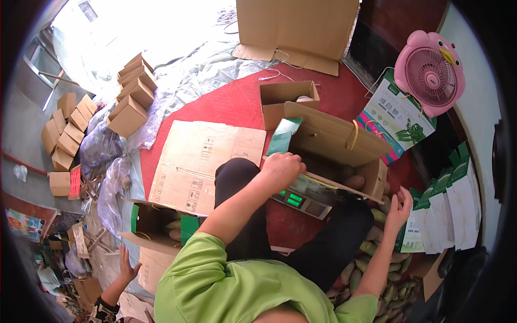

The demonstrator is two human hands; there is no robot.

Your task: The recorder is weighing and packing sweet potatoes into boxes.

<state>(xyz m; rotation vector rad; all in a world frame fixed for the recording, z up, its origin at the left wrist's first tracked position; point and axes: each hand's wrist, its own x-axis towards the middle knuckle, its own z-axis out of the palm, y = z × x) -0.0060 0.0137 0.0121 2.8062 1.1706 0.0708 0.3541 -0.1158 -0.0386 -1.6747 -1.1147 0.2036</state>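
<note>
Currently weighing: left hand (280,168) closed, pinching box flap (328,185) over scale (301,202); right hand (399,207) spread near mangoes (377,247); next, steadier seating needed

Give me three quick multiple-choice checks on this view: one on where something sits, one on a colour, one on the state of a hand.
1. Where is the pink fan?
A. At the far right, beyond the open cardboard box
B. On the flat cardboard sheet
C. Among the stacked small boxes at the left

2. What colour are the lit digits on the weighing scale?
A. Red
B. Green
C. Blue

3. What is the left hand doing?
A. Hanging free of everything
B. Holding the fan
C. Resting on the near flap of the open cardboard box

Answers:
1 A: the fan stands at the upper right, past the box and printed bags.
2 B: the display glows green under the box.
3 C: the knuckles lie on the box's edge, while the right hand is raised with fingers spread beside the green-and-white pouches.
</note>
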